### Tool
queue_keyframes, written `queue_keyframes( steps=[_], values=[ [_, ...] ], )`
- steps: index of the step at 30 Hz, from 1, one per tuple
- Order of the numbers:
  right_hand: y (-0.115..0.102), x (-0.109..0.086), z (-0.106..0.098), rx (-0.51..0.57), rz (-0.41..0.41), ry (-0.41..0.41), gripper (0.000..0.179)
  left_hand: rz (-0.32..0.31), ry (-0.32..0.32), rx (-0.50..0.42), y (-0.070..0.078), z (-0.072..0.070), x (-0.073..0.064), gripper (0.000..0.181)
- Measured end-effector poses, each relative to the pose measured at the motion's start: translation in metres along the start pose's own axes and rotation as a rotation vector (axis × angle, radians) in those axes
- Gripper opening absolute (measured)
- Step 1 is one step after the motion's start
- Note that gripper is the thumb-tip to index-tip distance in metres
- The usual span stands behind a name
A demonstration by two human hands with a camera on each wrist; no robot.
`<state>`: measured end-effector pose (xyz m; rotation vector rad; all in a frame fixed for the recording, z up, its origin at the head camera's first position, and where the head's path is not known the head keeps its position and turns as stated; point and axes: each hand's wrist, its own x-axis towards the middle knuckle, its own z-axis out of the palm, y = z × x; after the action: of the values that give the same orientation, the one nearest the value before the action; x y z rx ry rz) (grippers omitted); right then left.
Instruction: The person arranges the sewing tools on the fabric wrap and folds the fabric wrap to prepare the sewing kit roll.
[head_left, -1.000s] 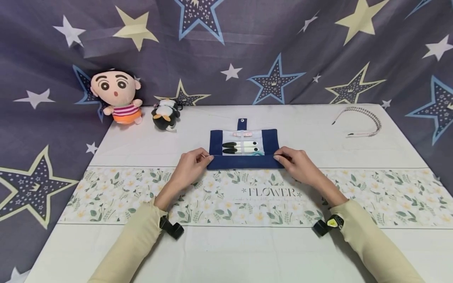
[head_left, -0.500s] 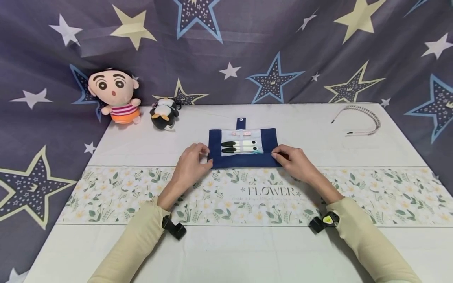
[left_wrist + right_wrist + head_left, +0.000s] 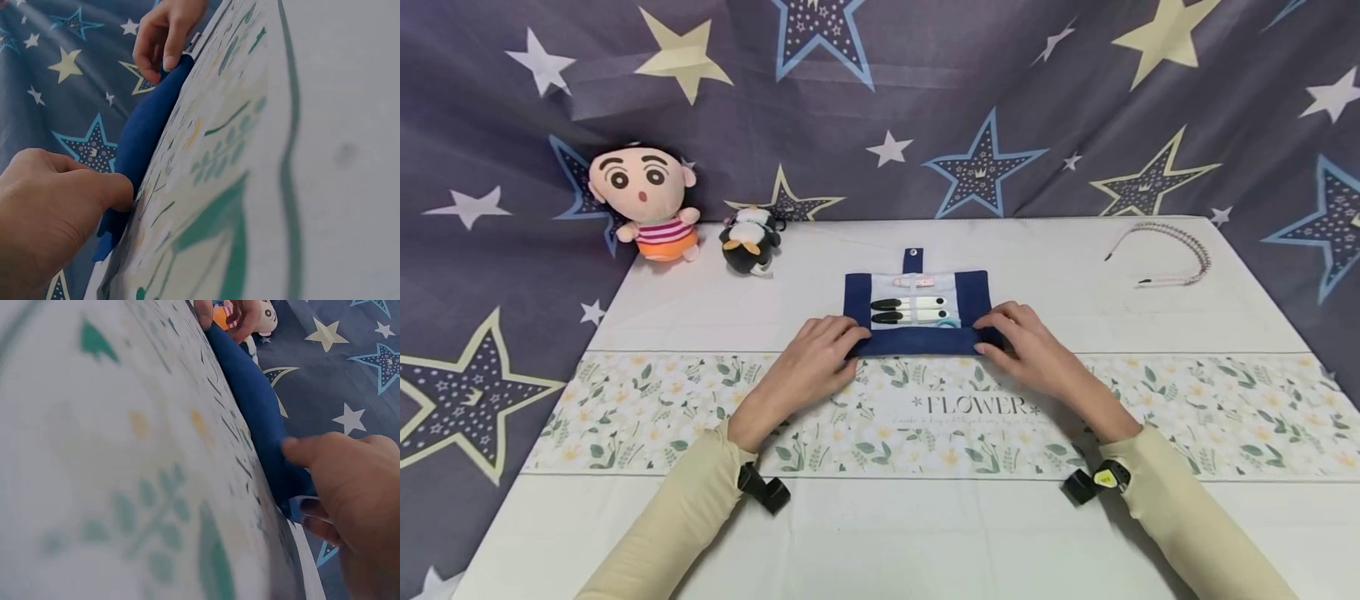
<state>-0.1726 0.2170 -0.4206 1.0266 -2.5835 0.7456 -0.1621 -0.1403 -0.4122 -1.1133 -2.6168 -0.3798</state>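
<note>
A navy roll-up pouch (image 3: 974,293) lies unrolled on the table, its near edge folded over into a thick blue band (image 3: 917,342). My left hand (image 3: 812,358) grips the left end of this band, with the thumb low on its near side. At the right end my right hand (image 3: 1028,348) pinches the band between thumb and fingers, as the right wrist view also shows. White-and-black tools (image 3: 910,310) sit under a pale elastic strip inside the pouch, below a small pink item (image 3: 913,283). A light blue loop (image 3: 950,322) peeks out above the fold. The snap tab (image 3: 913,260) points away from me.
A plush doll (image 3: 643,200) and a penguin plush (image 3: 749,242) stand at the back left of the table. A headband (image 3: 1180,250) lies at the back right. A floral printed band (image 3: 700,417) crosses the white tablecloth, and a starry curtain (image 3: 880,92) hangs behind.
My left hand loosened its pinch on the fold's left end, then took hold again a little farther right. My right hand has shifted its grip, fingers higher and thumb lower on the band.
</note>
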Motion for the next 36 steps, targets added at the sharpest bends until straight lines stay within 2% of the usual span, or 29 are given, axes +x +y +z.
queue_keyframes(
  steps=[4,9,12,15,18,20,23,27,31,36],
  values=[
    [-0.003,-0.005,-0.003,-0.112,-0.047,-0.025,0.047,0.043,0.016,0.066,0.000,-0.001,0.001,0.035],
    [0.000,-0.005,-0.003,-0.228,-0.190,0.003,0.050,0.063,0.063,0.136,-0.003,0.001,-0.001,0.033],
    [0.001,-0.003,-0.002,-0.276,-0.266,0.023,0.048,0.072,0.086,0.129,-0.005,0.002,-0.003,0.027],
    [0.001,-0.002,-0.002,-0.300,-0.296,-0.001,0.042,0.053,0.098,0.067,-0.006,0.003,-0.005,0.023],
    [0.000,-0.004,-0.002,-0.290,-0.273,-0.040,0.035,0.001,0.090,-0.036,-0.007,0.003,-0.006,0.020],
    [-0.001,-0.004,-0.002,-0.259,-0.238,-0.037,0.030,-0.038,0.088,-0.122,-0.009,0.003,-0.007,0.019],
    [-0.002,-0.005,0.000,-0.168,-0.174,0.012,0.020,-0.100,0.102,-0.257,-0.010,0.003,-0.008,0.018],
    [-0.005,-0.006,0.001,-0.022,-0.047,0.057,0.011,-0.191,0.114,-0.404,-0.011,0.004,-0.009,0.017],
    [-0.009,-0.006,0.000,0.089,0.072,0.059,0.012,-0.314,0.103,-0.498,-0.011,0.005,-0.010,0.019],
    [-0.008,-0.001,0.001,0.191,0.165,0.083,0.015,-0.436,0.147,-0.595,-0.011,0.005,-0.005,0.022]
  ],
)
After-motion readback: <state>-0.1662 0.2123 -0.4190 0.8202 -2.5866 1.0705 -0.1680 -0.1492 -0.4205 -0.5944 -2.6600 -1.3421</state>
